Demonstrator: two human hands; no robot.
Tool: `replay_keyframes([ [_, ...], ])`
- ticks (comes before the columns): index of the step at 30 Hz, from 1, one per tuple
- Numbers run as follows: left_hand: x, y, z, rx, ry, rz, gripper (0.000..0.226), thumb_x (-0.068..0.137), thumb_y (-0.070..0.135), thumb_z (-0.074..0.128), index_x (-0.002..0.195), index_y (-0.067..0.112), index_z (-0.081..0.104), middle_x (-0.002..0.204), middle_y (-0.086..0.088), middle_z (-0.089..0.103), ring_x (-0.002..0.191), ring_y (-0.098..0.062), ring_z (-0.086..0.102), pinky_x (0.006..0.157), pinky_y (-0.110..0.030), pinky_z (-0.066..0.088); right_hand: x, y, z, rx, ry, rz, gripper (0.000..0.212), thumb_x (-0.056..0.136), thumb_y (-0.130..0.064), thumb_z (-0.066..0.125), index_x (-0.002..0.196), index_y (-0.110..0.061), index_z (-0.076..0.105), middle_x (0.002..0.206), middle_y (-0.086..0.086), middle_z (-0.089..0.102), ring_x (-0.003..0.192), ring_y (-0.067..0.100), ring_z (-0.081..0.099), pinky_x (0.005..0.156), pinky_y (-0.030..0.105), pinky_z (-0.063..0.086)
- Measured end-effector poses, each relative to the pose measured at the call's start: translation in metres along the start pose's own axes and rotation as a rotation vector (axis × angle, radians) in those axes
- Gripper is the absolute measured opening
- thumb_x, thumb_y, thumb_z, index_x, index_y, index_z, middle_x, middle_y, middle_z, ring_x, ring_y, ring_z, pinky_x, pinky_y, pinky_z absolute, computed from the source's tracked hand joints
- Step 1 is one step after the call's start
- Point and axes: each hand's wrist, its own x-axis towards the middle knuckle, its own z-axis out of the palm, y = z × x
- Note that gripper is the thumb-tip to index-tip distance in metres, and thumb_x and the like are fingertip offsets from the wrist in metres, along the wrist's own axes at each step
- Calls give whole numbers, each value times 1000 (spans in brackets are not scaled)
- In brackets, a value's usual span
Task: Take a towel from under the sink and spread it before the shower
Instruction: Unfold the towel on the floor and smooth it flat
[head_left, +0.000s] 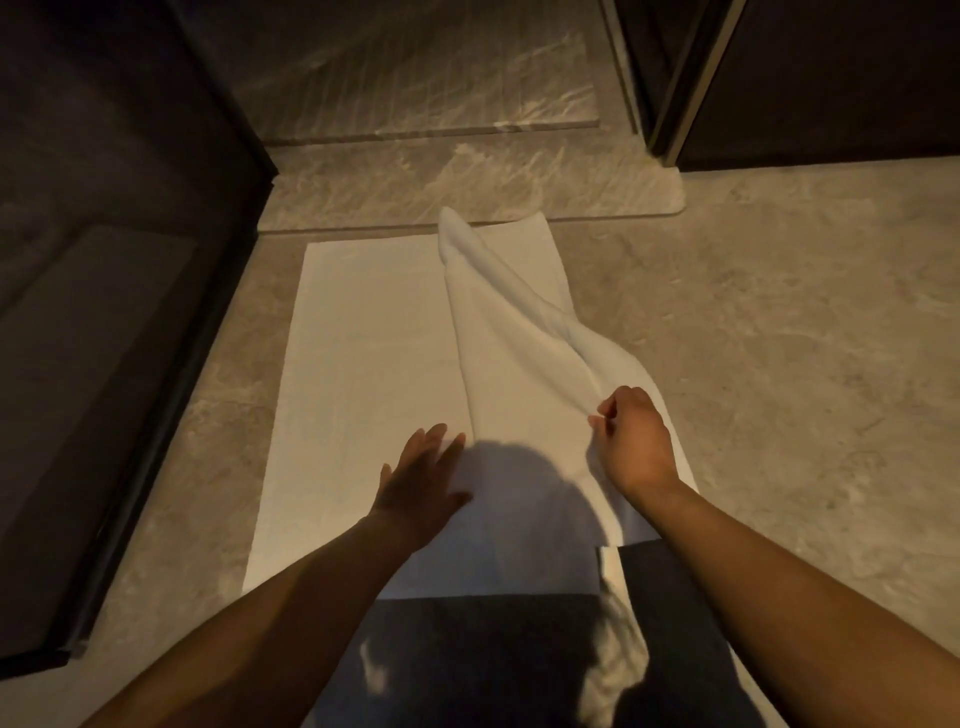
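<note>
Right hand (635, 441) fingers curled, thumb and forefinger pinching a raised fold of the white towel (363, 374) near its right edge. Fold is lifted off the floor at the pinch and runs as a twisted ridge away from the fingers, up-left toward the towel's far end. Left hand (418, 486) flat, fingers extended and close together, palm down on the towel's middle, just left of a lengthwise crease. Towel sits under and between both hands.

Towel long axis runs from the person out toward the shower threshold (467, 192); far short edge touches or just meets the raised marble sill. Left half lies flat in one layer; right half is doubled over, still bunched. Near end disappears under the person's dark clothing (493, 660).

Marble floor (779, 338) all round. Dark cabinet or panel (104, 312) along the left, dark door frame (685, 78) at upper right. No containers visible.
</note>
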Motion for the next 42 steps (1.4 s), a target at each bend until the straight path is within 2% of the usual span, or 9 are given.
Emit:
replay_keyframes([
  [8, -3, 2, -3, -26, 1, -4, 71, 92, 45, 48, 149, 26, 10, 159, 0, 1, 146, -24, -1, 111, -56, 21, -5, 57, -64, -124, 175, 139, 9, 89, -10, 57, 94, -3, 55, 100, 19, 54, 87, 35, 57, 75, 35, 42],
  [11, -4, 9, -3, -42, -30, -33, 72, 92, 48, 44, 149, 26, 4, 159, 1, -5, 146, -25, -6, 113, -57, 16, -12, 60, -58, -230, 120, 48, 18, 85, -19, 63, 97, -6, 61, 105, 18, 55, 94, 36, 56, 78, 40, 45],
  [14, -4, 17, -3, 0, -9, -33, 75, 92, 54, 40, 149, 28, -2, 158, 1, -11, 145, -26, -11, 114, -56, 10, -17, 43, -34, -235, -3, -88, 38, 83, -29, 67, 115, -10, 61, 129, 17, 52, 115, 36, 51, 92, 44, 44],
  [17, 3, 22, -7, 90, -5, 72, 75, 90, 58, 38, 148, 33, -4, 158, 2, -15, 144, -28, -14, 114, -59, 10, -18, 24, -7, -312, -269, -180, 62, 90, -46, 51, 144, -21, 32, 156, 7, 19, 142, 30, 17, 110, 47, 24],
  [19, 9, 21, -9, 88, -69, 90, 76, 89, 61, 38, 147, 37, -6, 157, 3, -19, 144, -28, -16, 112, -62, 10, -17, 23, 6, -422, -432, -121, 67, 93, -55, 32, 149, -31, 5, 158, -1, -10, 145, 26, -8, 114, 52, 9],
  [24, 11, 16, -5, 101, -131, 87, 82, 87, 64, 40, 144, 40, -14, 155, 3, -26, 142, -29, -21, 110, -68, 11, -14, 33, 4, -554, -531, -59, 68, 90, -64, 13, 145, -36, -16, 152, -7, -31, 140, 22, -26, 112, 57, -3],
  [32, 9, 13, -3, 86, -119, 79, 81, 86, 63, 41, 144, 43, -13, 155, 6, -25, 143, -27, -21, 109, -68, 13, -9, 59, -21, -575, -527, 22, 65, 92, -61, 13, 143, -38, -21, 149, -8, -36, 139, 23, -28, 112, 59, 0],
  [38, 6, 12, -7, 74, -128, 69, 80, 87, 62, 41, 144, 43, -10, 155, 7, -24, 142, -26, -22, 108, -68, 14, -14, 71, -36, -542, -479, 124, 66, 93, -58, 16, 146, -33, -15, 154, -3, -28, 142, 28, -21, 113, 57, 5],
  [42, 8, 19, -8, 68, -93, 51, 79, 87, 60, 43, 147, 38, -3, 157, 4, -20, 144, -26, -18, 111, -64, 12, -20, 53, -23, -449, -355, -34, 68, 90, -60, 11, 149, -30, -5, 158, 0, -13, 144, 27, -10, 115, 51, 10],
])
